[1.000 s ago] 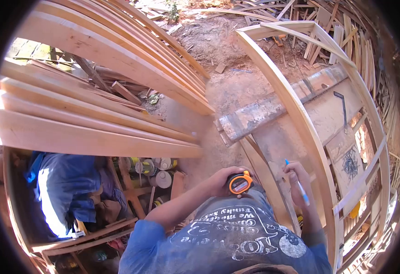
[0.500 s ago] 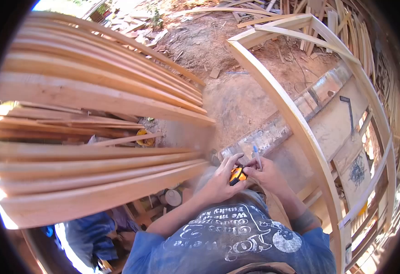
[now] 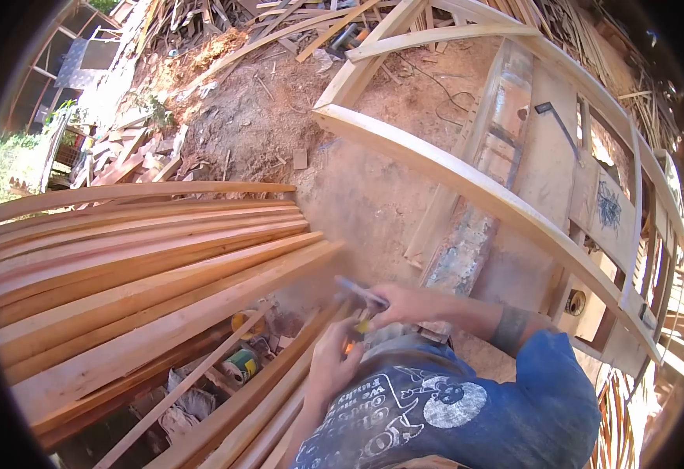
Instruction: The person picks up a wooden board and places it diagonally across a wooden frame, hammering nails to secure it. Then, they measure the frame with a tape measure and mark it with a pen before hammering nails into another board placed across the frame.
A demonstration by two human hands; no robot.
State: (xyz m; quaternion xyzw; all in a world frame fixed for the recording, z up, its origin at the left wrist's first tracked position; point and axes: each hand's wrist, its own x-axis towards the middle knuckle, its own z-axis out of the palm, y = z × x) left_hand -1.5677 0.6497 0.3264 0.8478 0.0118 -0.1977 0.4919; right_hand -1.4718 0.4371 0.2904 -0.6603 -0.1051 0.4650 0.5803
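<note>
My left hand (image 3: 332, 361) is closed around a tape measure (image 3: 347, 347), close to the front of the shirt. Only a small orange and black part of its case shows between the fingers. My right hand (image 3: 395, 306) pinches a pen (image 3: 364, 293) that points left, blurred by motion. Under that hand a bit of yellow, perhaps the tape's blade, shows between the two hands. Just beyond the pen are the ends of long wooden boards (image 3: 178, 328), which lie side by side on the left.
A large wooden frame (image 3: 451, 168) curves across the right side. Behind it a carpenter's square (image 3: 558, 125) and a pile of nails (image 3: 609, 209) lie on a board. A round can (image 3: 242, 365) stands below the boards. Scrap wood (image 3: 127, 160) covers the ground at the far left.
My view has swung left. My right hand has moved from beside the tape measure to above and beyond it, and the pen has tipped from upright to pointing left.
</note>
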